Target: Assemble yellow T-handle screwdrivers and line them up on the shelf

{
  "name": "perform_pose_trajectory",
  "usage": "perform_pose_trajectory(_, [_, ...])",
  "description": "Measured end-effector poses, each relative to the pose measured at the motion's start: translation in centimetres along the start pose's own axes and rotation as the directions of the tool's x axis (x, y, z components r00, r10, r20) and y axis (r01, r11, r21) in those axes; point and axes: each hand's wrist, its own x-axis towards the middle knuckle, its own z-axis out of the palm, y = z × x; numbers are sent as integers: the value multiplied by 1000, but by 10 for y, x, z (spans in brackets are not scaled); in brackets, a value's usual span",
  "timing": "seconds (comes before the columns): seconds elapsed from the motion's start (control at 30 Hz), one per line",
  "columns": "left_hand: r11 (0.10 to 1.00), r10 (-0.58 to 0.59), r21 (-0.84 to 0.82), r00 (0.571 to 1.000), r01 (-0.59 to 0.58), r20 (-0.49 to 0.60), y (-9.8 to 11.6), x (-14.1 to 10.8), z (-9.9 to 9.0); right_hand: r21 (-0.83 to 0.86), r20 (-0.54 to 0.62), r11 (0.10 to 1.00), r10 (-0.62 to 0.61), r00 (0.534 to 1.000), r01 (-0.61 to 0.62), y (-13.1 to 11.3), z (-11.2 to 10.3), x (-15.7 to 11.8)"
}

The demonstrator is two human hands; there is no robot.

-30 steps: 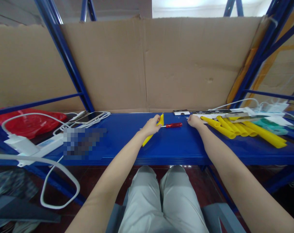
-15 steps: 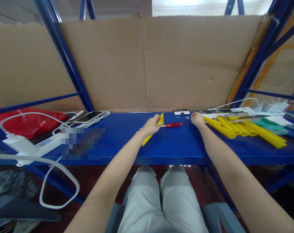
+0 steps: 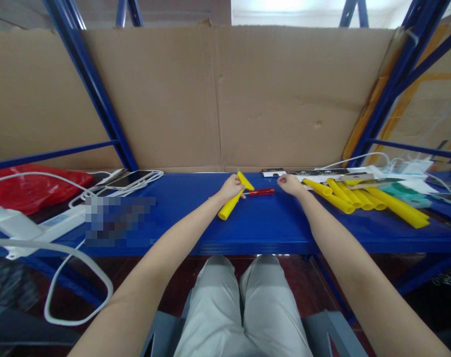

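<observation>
My left hand [image 3: 233, 187] is closed around a yellow tube-like piece [image 3: 228, 208] whose shorter yellow crosspiece sticks up past the fingers. A red-handled screwdriver [image 3: 261, 192] lies on the blue table just right of that hand, its shaft pointing toward the yellow piece. My right hand [image 3: 289, 183] is above the table near a small black-and-white box [image 3: 272, 172], its fingers drawn together. Whatever those fingertips may pinch is too small to make out.
Several yellow tubes [image 3: 354, 196] lie at the right, with flat metal blades [image 3: 359, 179] and a green plastic piece [image 3: 407, 194] behind. At the left are a white power strip [image 3: 58, 225], a phone [image 3: 131, 179], cables and a red bag [image 3: 35, 186]. Cardboard [image 3: 285, 99] stands behind.
My right hand has moved left and lies over the spot where small metal bits showed. In my left hand the yellow piece has turned, so its crosspiece shows. The view has shifted slightly.
</observation>
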Motion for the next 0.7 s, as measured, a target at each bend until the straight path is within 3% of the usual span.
perform_pose_trajectory(0.2, [985,-83,-153,997,81,-6,21,23,21,53,173,989,-146,974,139,-4,7,1])
perform_pose_trajectory(0.47, [848,-213,-473,971,240,111,39,61,60,52,218,967,-254,942,249,-4,4,1])
perform_pose_trajectory(0.7, [761,-274,-542,934,356,228,42,81,78,44,222,969,-246,944,242,-5,3,0])
